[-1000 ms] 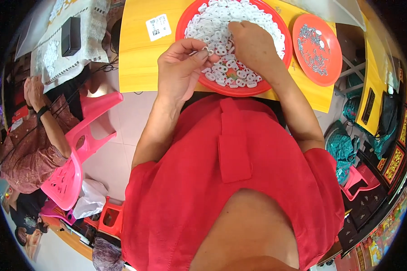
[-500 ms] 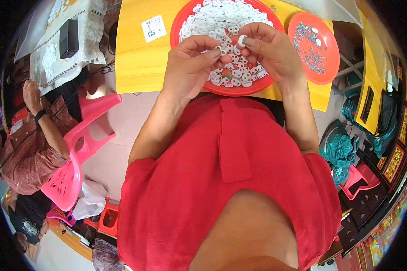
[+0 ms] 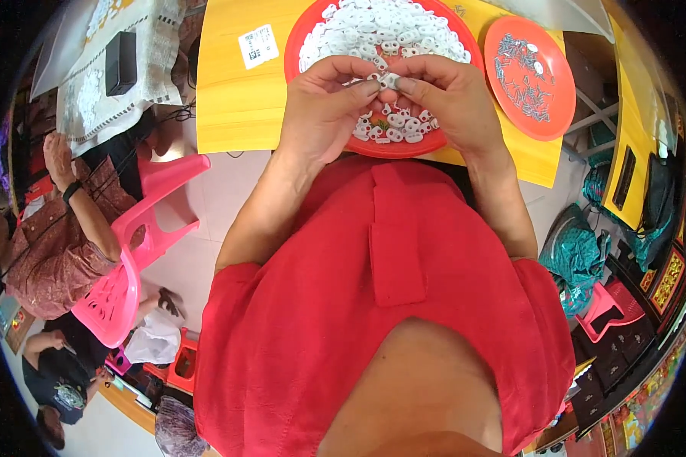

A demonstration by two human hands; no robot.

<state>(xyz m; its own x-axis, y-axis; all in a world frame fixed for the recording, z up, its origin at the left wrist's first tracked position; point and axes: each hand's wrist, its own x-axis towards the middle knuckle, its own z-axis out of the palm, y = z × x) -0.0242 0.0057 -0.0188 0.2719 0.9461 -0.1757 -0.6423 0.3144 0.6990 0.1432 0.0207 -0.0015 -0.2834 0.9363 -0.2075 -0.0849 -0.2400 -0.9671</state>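
Over a large red tray heaped with small white plastic pieces, my two hands meet, fingertips nearly touching. My left hand pinches a small white plastic piece between thumb and forefinger. Against it, my right hand presses another small white part with thumb and forefinger. Each piece in the tray is oval with small round holes. Fingers cover much of the two held parts, so I cannot tell whether they are joined.
An orange-red oval plate with many small grey metal pins stands right of the tray on the yellow table. A white label lies to the left. Further left are a pink chair and a seated person.
My hands have come together, bringing the right hand's white part up against the left hand's piece. At lower left, another person in black has come further into view.
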